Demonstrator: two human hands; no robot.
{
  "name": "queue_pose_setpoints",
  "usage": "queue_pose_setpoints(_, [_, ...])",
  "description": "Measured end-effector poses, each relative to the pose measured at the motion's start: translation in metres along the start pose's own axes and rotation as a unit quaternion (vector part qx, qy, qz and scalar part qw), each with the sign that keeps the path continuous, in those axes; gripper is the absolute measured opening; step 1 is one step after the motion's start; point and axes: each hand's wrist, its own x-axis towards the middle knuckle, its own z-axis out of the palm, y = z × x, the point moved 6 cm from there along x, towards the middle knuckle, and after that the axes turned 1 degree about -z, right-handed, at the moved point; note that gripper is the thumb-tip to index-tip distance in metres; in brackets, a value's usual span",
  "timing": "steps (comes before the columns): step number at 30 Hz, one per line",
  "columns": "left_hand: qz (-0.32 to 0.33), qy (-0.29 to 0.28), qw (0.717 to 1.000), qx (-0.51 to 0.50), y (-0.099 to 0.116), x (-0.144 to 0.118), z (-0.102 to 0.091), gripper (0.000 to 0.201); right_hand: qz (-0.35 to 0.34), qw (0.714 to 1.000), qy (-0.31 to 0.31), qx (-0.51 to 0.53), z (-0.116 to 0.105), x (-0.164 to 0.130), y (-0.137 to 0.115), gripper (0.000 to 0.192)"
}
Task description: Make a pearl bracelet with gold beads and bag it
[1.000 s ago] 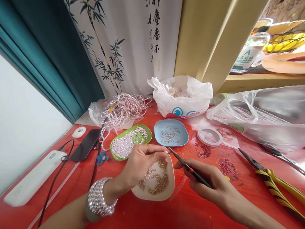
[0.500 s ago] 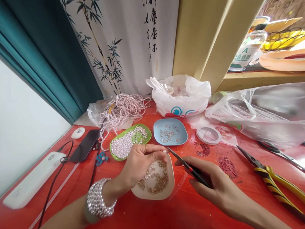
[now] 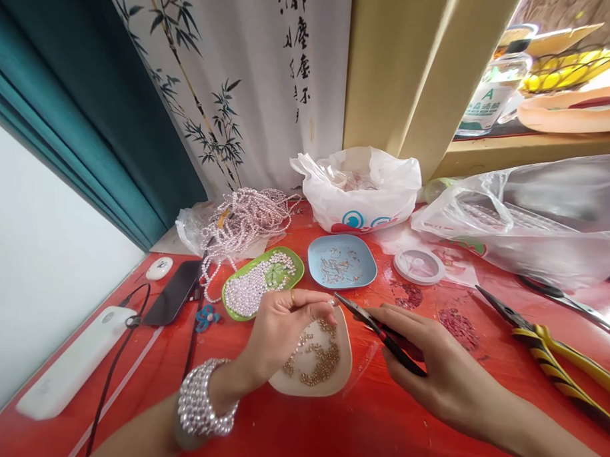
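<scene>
My left hand (image 3: 281, 324) is closed in a pinch over the cream dish (image 3: 342, 380), with a tiny pearl bead (image 3: 331, 301) at its fingertips. My right hand (image 3: 431, 349) is wrapped round slim black-handled pliers (image 3: 364, 315), whose tip points at the bead. Whether the tip touches it I cannot tell. Small gold beads (image 3: 320, 364) lie in the cream dish. Just beyond, a green dish (image 3: 297, 273) holds white pearl beads (image 3: 247, 286), and a blue dish (image 3: 368, 274) holds small metal pins (image 3: 336, 269).
Yellow-and-black pliers (image 3: 545, 357) and scissors (image 3: 567, 301) lie at the right. Strands of pink beads (image 3: 250, 220) are heaped at the back left, beside a white plastic bag (image 3: 359, 197). A phone (image 3: 175, 294) and a white power bank (image 3: 75, 360) rest at the left.
My right hand has shifted slightly and its fingers sit differently on the pliers, whose jaws look a little wider. My left hand keeps its pinch. The whole view has drifted slightly.
</scene>
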Motion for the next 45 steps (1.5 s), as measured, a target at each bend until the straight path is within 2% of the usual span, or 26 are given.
queue_pose_setpoints(2, [0.020,0.012,0.999,0.031,0.006,-0.003,0.000,0.009,-0.025,0.994,0.045,-0.098,0.000,-0.004,-0.001,0.037])
queue_pose_setpoints(3, [0.024,0.015,0.999,0.046,0.008,-0.005,0.000,0.009,-0.043,0.982,0.076,-0.169,-0.001,-0.006,-0.003,0.035])
queue_pose_setpoints(6, [0.018,0.014,0.998,0.063,0.009,-0.007,0.001,0.011,-0.104,0.906,0.154,-0.380,0.000,-0.016,-0.010,0.034])
queue_pose_setpoints(7, [0.007,0.015,0.998,0.055,0.007,-0.007,0.001,0.011,-0.113,0.890,0.165,-0.411,0.001,-0.018,-0.012,0.036])
queue_pose_setpoints(8, [-0.007,0.017,0.999,0.041,0.005,-0.006,0.000,0.010,-0.112,0.889,0.170,-0.409,0.000,-0.018,-0.012,0.037])
queue_pose_setpoints(9, [-0.025,0.019,0.999,0.023,0.002,-0.005,-0.001,0.011,-0.097,0.909,0.167,-0.370,-0.003,-0.018,-0.011,0.038])
queue_pose_setpoints(11, [-0.059,0.023,0.998,-0.012,-0.003,-0.002,-0.002,0.015,-0.030,0.973,0.127,-0.188,-0.007,-0.013,-0.004,0.037])
queue_pose_setpoints(12, [-0.073,0.023,0.997,-0.026,-0.005,-0.001,-0.002,0.017,0.021,0.994,0.090,-0.063,-0.005,-0.011,0.001,0.036])
queue_pose_setpoints(13, [-0.083,0.021,0.996,-0.037,-0.007,0.000,-0.001,0.017,0.077,0.994,0.044,0.070,-0.001,-0.009,0.005,0.036])
queue_pose_setpoints(14, [-0.089,0.018,0.995,-0.047,-0.007,0.000,-0.001,0.017,0.131,0.972,-0.003,0.197,0.006,-0.010,0.008,0.035])
queue_pose_setpoints(15, [-0.092,0.015,0.994,-0.056,-0.007,0.001,0.000,0.017,0.175,0.934,-0.040,0.310,0.012,-0.011,0.009,0.034])
queue_pose_setpoints(17, [-0.093,0.008,0.993,-0.071,-0.008,0.001,0.002,0.015,0.220,0.842,-0.079,0.486,0.021,-0.013,0.005,0.032])
queue_pose_setpoints(20, [-0.098,0.006,0.991,-0.086,-0.010,0.000,0.004,0.014,0.242,0.717,-0.098,0.646,0.027,-0.015,-0.001,0.026])
queue_pose_setpoints(22, [-0.107,0.009,0.989,-0.100,-0.012,0.000,0.005,0.014,0.264,0.651,-0.116,0.702,0.030,-0.016,-0.003,0.025])
queue_pose_setpoints(24, [-0.112,0.012,0.988,-0.109,-0.013,-0.001,0.005,0.013,0.285,0.609,-0.130,0.729,0.033,-0.017,-0.005,0.025])
queue_pose_setpoints(27, [-0.118,0.022,0.987,-0.110,-0.015,-0.001,0.004,0.014,0.293,0.578,-0.136,0.750,0.033,-0.016,-0.006,0.026])
queue_pose_setpoints(33, [-0.107,0.015,0.989,-0.102,-0.017,-0.001,0.002,0.014,0.292,0.560,-0.138,0.763,0.035,-0.016,-0.005,0.025])
queue_pose_setpoints(38, [-0.094,0.005,0.992,-0.078,-0.012,-0.002,0.004,0.012,0.301,0.574,-0.142,0.748,0.035,-0.018,-0.001,0.026])
queue_pose_setpoints(41, [-0.081,0.006,0.994,-0.070,-0.008,-0.003,0.003,0.011,0.294,0.608,-0.133,0.725,0.035,-0.017,0.001,0.027])
queue_pose_setpoints(45, [-0.056,0.010,0.997,-0.043,-0.003,-0.005,0.000,0.010,0.285,0.697,-0.108,0.649,0.030,-0.014,0.004,0.024])
